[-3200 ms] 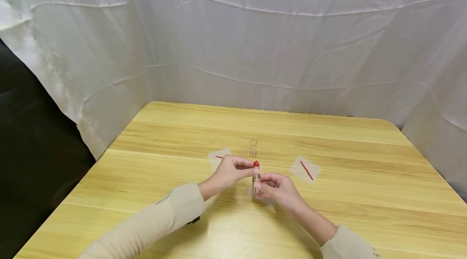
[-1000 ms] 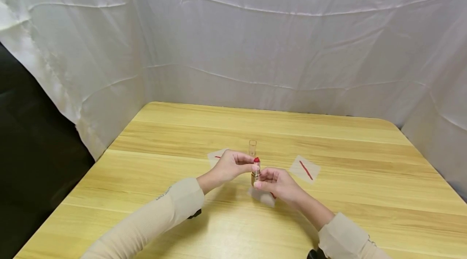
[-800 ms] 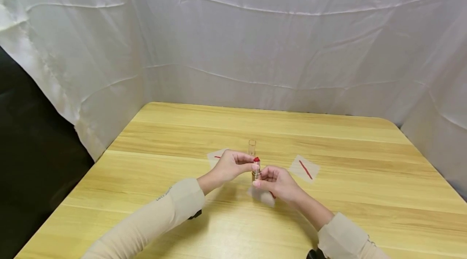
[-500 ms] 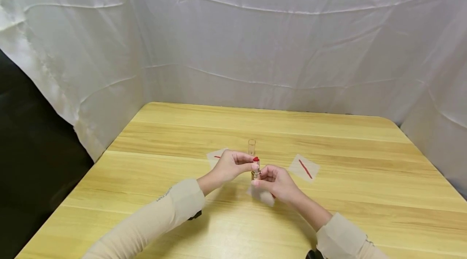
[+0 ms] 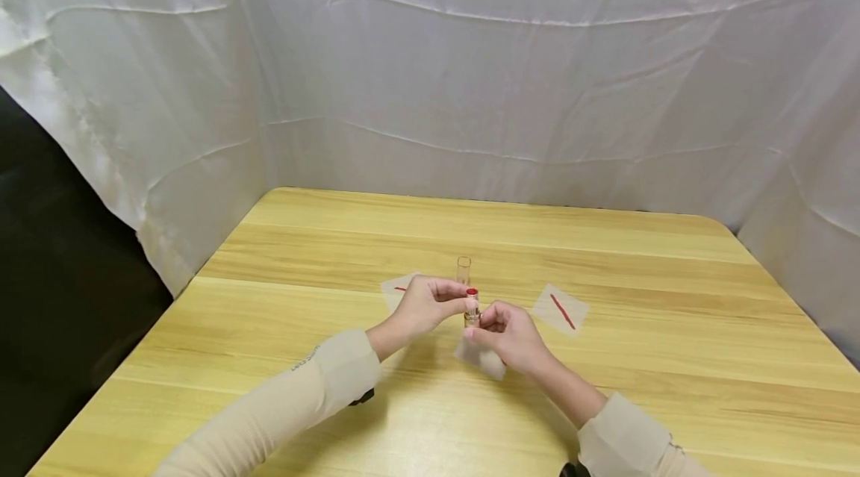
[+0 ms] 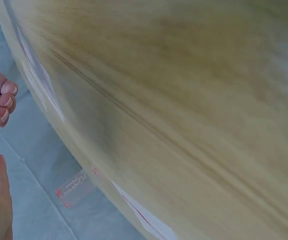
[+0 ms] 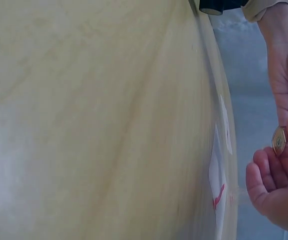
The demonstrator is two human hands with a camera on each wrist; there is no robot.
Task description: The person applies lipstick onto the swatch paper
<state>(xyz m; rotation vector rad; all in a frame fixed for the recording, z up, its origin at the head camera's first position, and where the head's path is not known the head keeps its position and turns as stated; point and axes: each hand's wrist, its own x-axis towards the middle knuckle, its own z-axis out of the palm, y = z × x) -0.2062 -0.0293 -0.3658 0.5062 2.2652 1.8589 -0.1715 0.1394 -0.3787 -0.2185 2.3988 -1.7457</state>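
A gold lipstick [image 5: 472, 320] stands upright between both hands above the table, its red tip sitting low at the mouth of the inner tube. My left hand [image 5: 426, 307] pinches the upper tube between thumb and fingers. Lower down, my right hand [image 5: 513, 337] grips the base between thumb and curled fingers. In the right wrist view the round underside of the lipstick [image 7: 279, 140] faces the camera. Behind the hands, the clear lipstick cap [image 5: 464, 269] stands on the table; lettering shows on that cap [image 6: 75, 189] in the left wrist view.
Pale paper squares lie on the wooden table [image 5: 322, 238]: one right [image 5: 561, 310] with a red stroke, one left [image 5: 393, 290] partly behind the left hand, and one in front [image 5: 480, 360] under the lipstick. White cloth [image 5: 510, 74] hangs behind the table.
The red lipstick tip has sunk down into its tube. Both hands still hold the lipstick; the right hand and the base have risen slightly, uncovering more of the front paper than 3.2 s ago.
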